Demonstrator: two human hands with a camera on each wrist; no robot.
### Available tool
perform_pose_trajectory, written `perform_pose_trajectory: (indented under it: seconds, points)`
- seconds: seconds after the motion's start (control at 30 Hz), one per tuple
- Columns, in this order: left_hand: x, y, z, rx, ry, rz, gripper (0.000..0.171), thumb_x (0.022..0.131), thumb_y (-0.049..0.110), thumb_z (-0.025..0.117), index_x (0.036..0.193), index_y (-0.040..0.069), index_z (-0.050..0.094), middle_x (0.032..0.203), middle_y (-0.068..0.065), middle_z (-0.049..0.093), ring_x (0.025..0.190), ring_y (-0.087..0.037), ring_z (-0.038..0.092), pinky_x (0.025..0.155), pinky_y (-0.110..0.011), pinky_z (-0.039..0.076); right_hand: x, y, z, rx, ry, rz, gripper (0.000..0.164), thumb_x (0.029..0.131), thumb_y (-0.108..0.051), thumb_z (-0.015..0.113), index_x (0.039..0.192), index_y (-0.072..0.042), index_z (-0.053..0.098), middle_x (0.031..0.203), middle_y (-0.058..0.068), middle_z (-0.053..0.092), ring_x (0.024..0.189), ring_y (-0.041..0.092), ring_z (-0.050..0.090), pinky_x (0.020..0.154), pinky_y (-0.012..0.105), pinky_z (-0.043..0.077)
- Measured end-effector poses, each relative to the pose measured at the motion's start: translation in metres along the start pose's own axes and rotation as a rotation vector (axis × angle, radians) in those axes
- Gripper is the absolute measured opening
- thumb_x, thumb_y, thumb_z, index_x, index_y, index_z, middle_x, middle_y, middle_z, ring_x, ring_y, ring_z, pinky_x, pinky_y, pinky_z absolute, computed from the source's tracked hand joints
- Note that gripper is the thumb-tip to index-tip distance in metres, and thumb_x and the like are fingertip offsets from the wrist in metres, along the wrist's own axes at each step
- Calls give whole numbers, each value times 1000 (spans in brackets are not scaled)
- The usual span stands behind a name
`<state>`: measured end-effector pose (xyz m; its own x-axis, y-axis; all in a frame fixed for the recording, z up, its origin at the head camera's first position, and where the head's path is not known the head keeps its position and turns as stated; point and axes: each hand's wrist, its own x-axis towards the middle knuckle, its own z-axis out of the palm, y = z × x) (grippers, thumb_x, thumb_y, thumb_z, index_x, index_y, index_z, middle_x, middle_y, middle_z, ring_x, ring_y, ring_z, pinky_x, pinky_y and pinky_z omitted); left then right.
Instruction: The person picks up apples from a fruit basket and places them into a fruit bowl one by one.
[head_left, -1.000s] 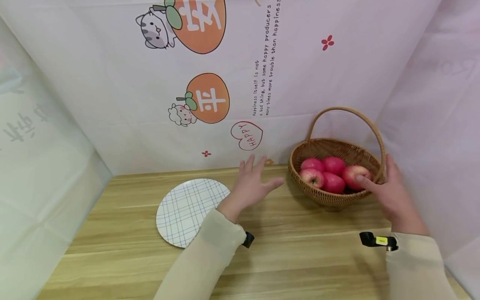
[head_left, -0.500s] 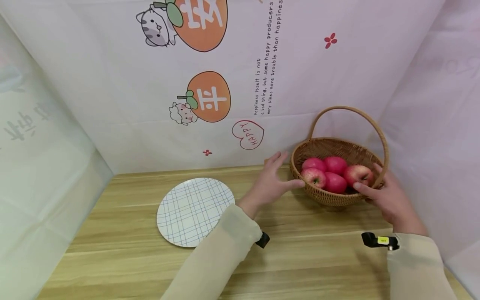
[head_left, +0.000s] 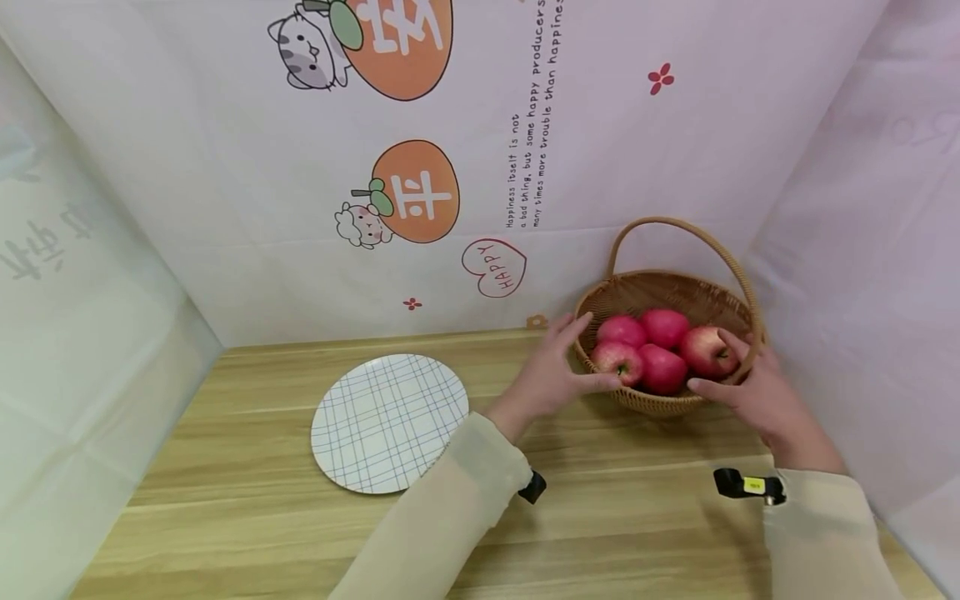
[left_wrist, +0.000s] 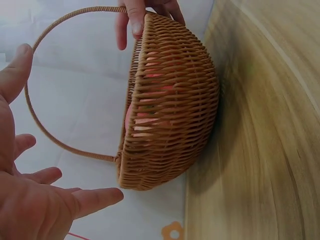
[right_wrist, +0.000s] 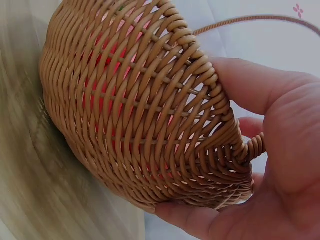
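Note:
A brown wicker basket [head_left: 660,406] with a tall arched handle [head_left: 686,223] stands at the back right of the table and holds several red apples [head_left: 663,369]. My right hand [head_left: 767,404] grips its right rim near the handle's base; the right wrist view has the thumb [right_wrist: 250,82] at the rim and a finger against the weave. On the other side, my left hand [head_left: 551,375] is spread beside the basket's left rim. In the left wrist view one left fingertip lies close to the rim; whether it touches, I cannot tell.
A round white plate [head_left: 390,425] with a blue grid pattern lies on the wood-grain table [head_left: 225,467], left of my left forearm. A printed white cloth [head_left: 585,125] hangs behind the table, with cloth walls at both sides.
My left hand has moved right from near the plate to the basket's left rim. My right hand has closed on the right rim, and the basket has shifted slightly left.

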<state>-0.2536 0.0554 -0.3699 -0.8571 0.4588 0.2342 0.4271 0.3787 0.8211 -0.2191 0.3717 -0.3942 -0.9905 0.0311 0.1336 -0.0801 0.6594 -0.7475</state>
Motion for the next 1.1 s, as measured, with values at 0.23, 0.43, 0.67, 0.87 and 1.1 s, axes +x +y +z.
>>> perform_pose_trajectory:
  seconds: [0.23,0.43,0.67,0.87,1.1]
  points:
    - [1,-1,2,21,-18,13,99,76,44,86,158,29,31,163,-1,19,144,-26,27,112,-44,33,-4,-7,7,33,6,15,103,89,-29,78,161,-13,6,157,34,-8,139,56,-10,103,75,16]
    - [4,-5,5,41,-34,44,99,76,42,87,158,29,31,163,0,20,144,-23,27,112,-39,33,-8,-9,12,35,36,-30,104,86,-20,81,161,-14,9,159,28,-12,139,56,-10,105,74,13]
    - [7,-13,11,31,-40,61,100,75,38,88,157,24,33,162,1,21,143,-22,29,112,-33,32,-13,-15,16,-66,35,-60,107,85,-25,82,161,-16,7,159,24,-21,135,66,-9,97,82,14]
    - [10,-17,15,23,-50,42,99,76,36,89,157,27,33,162,4,19,143,-20,30,110,-31,33,-19,-22,20,-121,43,-46,110,86,-28,80,161,-20,1,160,20,-23,130,72,7,92,81,26]
    - [13,-18,18,43,-59,42,100,75,35,89,157,27,32,162,2,20,142,-20,30,109,-31,35,-24,-27,25,-163,69,-54,106,85,-31,81,161,-13,10,162,17,-20,134,67,7,96,79,26]
